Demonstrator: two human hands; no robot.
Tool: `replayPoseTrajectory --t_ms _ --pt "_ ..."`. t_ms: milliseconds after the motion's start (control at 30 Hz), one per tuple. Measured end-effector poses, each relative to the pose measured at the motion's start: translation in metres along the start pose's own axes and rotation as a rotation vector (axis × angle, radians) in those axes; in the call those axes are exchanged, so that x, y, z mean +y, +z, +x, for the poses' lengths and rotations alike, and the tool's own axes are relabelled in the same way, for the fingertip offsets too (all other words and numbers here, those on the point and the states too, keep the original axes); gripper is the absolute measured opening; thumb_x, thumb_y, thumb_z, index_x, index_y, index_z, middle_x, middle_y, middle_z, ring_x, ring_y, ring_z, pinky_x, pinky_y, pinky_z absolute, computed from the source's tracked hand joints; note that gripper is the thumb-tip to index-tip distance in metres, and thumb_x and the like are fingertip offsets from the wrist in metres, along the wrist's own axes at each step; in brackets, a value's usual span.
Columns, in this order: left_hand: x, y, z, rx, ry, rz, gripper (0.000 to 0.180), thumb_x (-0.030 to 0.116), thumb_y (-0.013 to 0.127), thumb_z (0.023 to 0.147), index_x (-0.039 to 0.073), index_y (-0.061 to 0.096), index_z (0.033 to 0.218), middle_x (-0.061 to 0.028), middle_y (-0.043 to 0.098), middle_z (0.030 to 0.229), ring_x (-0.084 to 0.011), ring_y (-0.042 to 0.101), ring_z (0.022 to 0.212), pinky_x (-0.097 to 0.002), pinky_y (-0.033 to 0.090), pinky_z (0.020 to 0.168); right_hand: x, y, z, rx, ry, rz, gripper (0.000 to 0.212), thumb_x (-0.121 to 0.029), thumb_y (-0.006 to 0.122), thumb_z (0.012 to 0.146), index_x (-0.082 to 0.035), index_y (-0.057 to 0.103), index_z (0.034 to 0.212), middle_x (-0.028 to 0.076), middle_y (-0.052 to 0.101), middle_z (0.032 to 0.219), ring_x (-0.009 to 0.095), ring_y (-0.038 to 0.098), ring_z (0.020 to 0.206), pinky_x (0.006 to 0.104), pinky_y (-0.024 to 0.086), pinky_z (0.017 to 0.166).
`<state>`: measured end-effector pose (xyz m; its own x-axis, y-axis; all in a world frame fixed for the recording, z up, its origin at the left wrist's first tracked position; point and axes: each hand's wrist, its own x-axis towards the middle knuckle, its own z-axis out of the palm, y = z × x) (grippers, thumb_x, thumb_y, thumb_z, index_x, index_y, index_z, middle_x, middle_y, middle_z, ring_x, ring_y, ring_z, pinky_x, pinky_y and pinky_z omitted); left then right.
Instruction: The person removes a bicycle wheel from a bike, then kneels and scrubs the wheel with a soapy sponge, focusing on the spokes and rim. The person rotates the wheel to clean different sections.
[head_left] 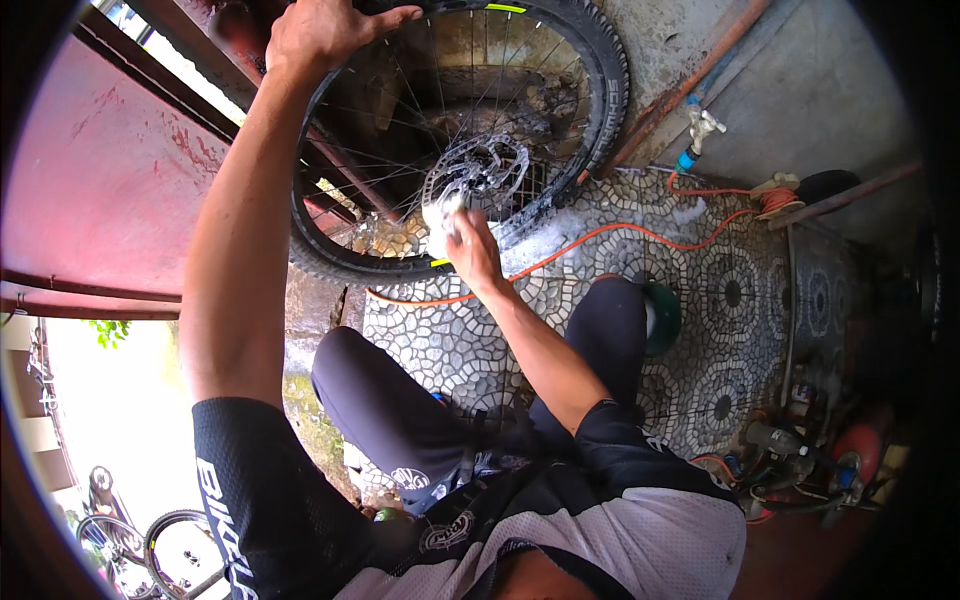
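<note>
A bicycle wheel (607, 95) with a black knobby tyre and thin spokes stands in front of me at the top of the head view. My left hand (318, 35) grips its tyre at the upper left, thumb stretched along the rubber; the other fingertips are partly out of the picture. My right hand (472, 250) is closed around a soapy white sponge (440, 218), whose exact kind is blurred by foam. It lies against the lower left of the brake disc (520, 165) at the hub. Suds whiten the disc.
An orange hose (610, 228) snakes across the pebble-patterned floor (720, 290) to a coil at the right. A tap (703, 125) juts from the wall. A red metal panel (110, 180) stands left. Bottles and a red object (862, 440) crowd the lower right; other bicycles (180, 550) stand lower left.
</note>
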<state>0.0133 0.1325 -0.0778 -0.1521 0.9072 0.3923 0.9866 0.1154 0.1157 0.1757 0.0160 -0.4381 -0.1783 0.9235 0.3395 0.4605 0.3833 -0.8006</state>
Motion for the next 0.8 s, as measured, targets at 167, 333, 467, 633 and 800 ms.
replayPoseTrajectory --t_ms 167,333,467,633,800 --pt "0.002 -0.002 0.002 -0.049 -0.074 0.012 0.088 0.067 0.082 0.077 0.004 0.066 0.135 -0.0251 0.074 0.117 -0.0384 0.071 0.115 -0.0470 0.057 0.099 0.016 -0.042 -0.006 0.038 0.203 -0.012 0.031 -0.003 0.075 0.092 -0.014 0.069 0.121 0.010 0.060 0.107 0.022 0.066 0.087 0.0336 0.058 0.069" --pt "0.010 -0.008 -0.004 -0.041 -0.090 -0.008 0.087 0.068 0.081 0.077 0.004 0.066 0.134 -0.0244 0.075 0.116 -0.0383 0.071 0.114 -0.0467 0.056 0.099 -0.015 -0.032 0.050 0.229 -0.129 0.197 0.030 0.002 0.073 0.090 -0.007 0.065 0.117 0.014 0.060 0.110 0.022 0.066 0.089 0.0329 0.057 0.067" --pt "0.012 -0.016 -0.006 -0.068 -0.056 -0.047 0.085 0.067 0.081 0.076 0.004 0.068 0.131 -0.0245 0.075 0.115 -0.0389 0.071 0.113 -0.0470 0.056 0.098 -0.012 -0.028 0.005 -0.108 0.108 0.068 0.034 0.000 0.073 0.087 -0.012 0.066 0.118 0.014 0.062 0.117 0.032 0.068 0.100 0.0414 0.059 0.083" --pt "0.005 -0.003 -0.003 -0.009 -0.046 0.001 0.084 0.067 0.081 0.076 0.004 0.069 0.130 -0.0256 0.075 0.114 -0.0397 0.071 0.112 -0.0478 0.057 0.097 0.024 -0.032 0.001 0.079 -0.014 -0.035 0.027 -0.003 0.072 0.091 -0.005 0.067 0.118 0.018 0.068 0.105 0.034 0.069 0.092 0.0417 0.057 0.079" --pt "-0.013 0.014 0.003 0.093 0.139 0.056 0.099 0.085 0.072 0.073 0.012 0.065 0.139 -0.0255 0.076 0.109 -0.0416 0.072 0.112 -0.0498 0.056 0.097 0.028 -0.043 0.017 0.049 0.085 0.038 0.029 -0.002 0.065 0.095 0.001 0.066 0.124 0.020 0.071 0.112 0.034 0.071 0.098 0.0431 0.058 0.091"
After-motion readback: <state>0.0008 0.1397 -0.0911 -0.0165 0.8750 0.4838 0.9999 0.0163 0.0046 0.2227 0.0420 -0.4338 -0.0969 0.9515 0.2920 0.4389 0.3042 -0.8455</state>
